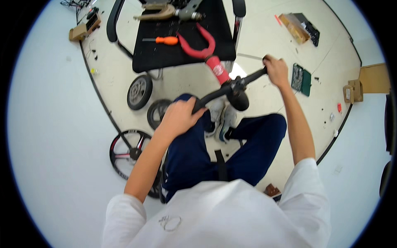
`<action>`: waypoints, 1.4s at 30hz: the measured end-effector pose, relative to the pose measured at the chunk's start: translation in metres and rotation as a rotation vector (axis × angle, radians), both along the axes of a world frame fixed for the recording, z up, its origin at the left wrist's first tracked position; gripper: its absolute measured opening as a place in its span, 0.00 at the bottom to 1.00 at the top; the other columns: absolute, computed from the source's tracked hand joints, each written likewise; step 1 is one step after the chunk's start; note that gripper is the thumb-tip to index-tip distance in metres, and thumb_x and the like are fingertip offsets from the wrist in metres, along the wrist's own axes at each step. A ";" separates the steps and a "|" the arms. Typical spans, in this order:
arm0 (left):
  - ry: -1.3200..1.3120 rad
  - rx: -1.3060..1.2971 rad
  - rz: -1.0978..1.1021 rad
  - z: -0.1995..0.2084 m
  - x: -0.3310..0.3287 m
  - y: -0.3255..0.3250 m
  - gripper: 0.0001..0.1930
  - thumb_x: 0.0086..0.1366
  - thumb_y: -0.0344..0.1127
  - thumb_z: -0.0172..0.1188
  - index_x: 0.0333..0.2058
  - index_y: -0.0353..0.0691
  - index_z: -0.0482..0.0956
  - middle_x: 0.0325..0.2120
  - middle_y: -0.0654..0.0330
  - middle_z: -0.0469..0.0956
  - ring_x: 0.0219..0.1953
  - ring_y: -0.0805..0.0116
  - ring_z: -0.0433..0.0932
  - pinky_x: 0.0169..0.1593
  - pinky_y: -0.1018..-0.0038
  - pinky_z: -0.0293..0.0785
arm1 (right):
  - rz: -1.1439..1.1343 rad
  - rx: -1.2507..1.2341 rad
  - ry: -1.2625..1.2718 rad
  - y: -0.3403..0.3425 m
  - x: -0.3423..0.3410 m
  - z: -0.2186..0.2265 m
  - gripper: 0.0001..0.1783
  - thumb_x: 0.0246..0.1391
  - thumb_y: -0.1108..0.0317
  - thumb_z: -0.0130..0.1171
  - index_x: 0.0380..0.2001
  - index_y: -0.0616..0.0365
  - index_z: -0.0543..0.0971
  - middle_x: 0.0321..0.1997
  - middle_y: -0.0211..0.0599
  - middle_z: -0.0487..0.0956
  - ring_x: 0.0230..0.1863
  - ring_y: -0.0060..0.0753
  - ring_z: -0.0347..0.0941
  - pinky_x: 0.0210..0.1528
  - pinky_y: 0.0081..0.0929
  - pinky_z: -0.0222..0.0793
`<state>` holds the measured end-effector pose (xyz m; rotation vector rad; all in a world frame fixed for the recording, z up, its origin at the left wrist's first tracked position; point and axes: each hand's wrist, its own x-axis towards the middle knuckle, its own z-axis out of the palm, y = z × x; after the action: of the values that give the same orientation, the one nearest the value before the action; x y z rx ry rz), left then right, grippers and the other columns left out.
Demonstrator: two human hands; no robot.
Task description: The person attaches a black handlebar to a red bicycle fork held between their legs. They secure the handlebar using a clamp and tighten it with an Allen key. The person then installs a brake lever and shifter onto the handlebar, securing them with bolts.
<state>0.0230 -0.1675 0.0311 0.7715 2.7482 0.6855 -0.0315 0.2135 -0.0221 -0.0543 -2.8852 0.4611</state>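
Note:
A black handlebar (218, 93) with a red front fork (217, 68) attached slants across the middle, over my knees. My left hand (178, 117) is closed round its near left grip, thumb below the bar. Wrapped round the far right grip is my right hand (276, 69). A dark rounded part (238, 100) hangs at the bar's centre. The fork's two prongs point away from me, over the seat of a black office chair (165, 62). Left of the prongs on that seat lies an orange-handled screwdriver (166, 40).
Farther back on the seat are greenish-brown metal frame parts (169, 12). Small wheels (139, 91) and a larger red-and-black wheel (131, 153) are at the left. An open green tool case (301, 79), cardboard boxes (354, 91) and small scattered parts lie on the right floor.

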 end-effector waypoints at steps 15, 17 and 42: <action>-0.075 -0.129 0.015 0.029 -0.011 0.020 0.19 0.62 0.50 0.65 0.28 0.36 0.80 0.22 0.43 0.79 0.29 0.40 0.80 0.35 0.52 0.76 | -0.123 -0.256 -0.213 0.005 0.010 -0.027 0.18 0.54 0.57 0.46 0.32 0.55 0.83 0.30 0.47 0.82 0.37 0.55 0.78 0.42 0.44 0.71; 0.011 -0.132 0.049 0.021 -0.010 0.015 0.19 0.61 0.50 0.65 0.27 0.36 0.80 0.21 0.45 0.79 0.27 0.41 0.80 0.34 0.53 0.76 | -0.106 -0.254 -0.238 0.000 0.010 -0.020 0.19 0.55 0.58 0.45 0.33 0.57 0.82 0.29 0.48 0.81 0.36 0.54 0.78 0.42 0.44 0.71; -0.049 0.376 0.225 -0.081 0.035 0.027 0.15 0.61 0.43 0.67 0.28 0.38 0.76 0.14 0.50 0.74 0.20 0.46 0.77 0.23 0.61 0.70 | 0.186 0.179 0.116 -0.010 -0.003 0.070 0.08 0.59 0.67 0.52 0.30 0.58 0.77 0.17 0.47 0.73 0.24 0.54 0.70 0.39 0.43 0.66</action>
<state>0.0577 -0.1409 -0.0495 0.5025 2.7190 1.2749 -0.0342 0.2037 0.0479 0.2621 -2.8150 0.2258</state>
